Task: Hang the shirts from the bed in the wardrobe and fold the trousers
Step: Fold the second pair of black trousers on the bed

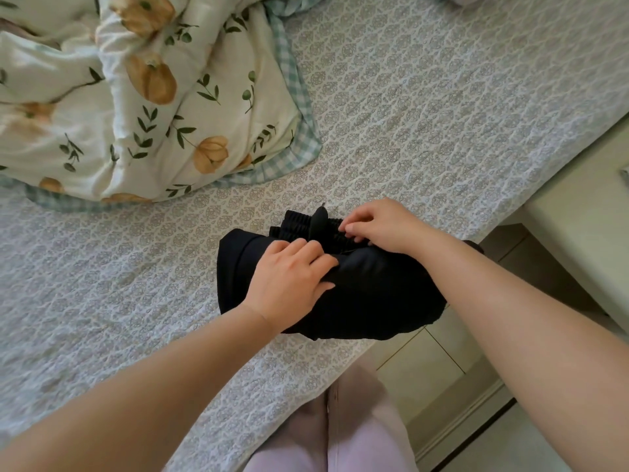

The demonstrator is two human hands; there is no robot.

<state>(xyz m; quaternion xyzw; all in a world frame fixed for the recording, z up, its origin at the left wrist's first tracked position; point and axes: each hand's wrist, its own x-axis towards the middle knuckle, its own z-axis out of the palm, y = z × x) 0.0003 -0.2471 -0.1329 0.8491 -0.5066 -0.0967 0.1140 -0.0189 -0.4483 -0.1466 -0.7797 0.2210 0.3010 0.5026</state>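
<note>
Trousers, black and folded into a thick bundle, lay on the bedspread close to the near edge of the bed, right in front of us. Their ribbed elastic waistband stuck out on the far side of the bundle, and a small dark tab stood up from it.

We had our left hand laid on top of the bundle's left half. The fingers were nearly straight and pressed down into the cloth, with the fingertips at a crease near the waistband and the thumb lying along the fabric. That hand clamped nothing; it only pressed.

Our right hand was at the far right of the bundle. Its fingers were curled, and the fingertips and thumb pinched the waistband just to the right of the tab. Both forearms reached in from the bottom of the view, bare.

A rumpled quilt, cream with orange flowers, green leaves and a green checked border, was heaped at the far left of the bed, well apart from the trousers. A pale cabinet stood beside the bed on the right, with light floor tiles below it. Our legs, in pale pink cloth, stood against the bed's edge.
</note>
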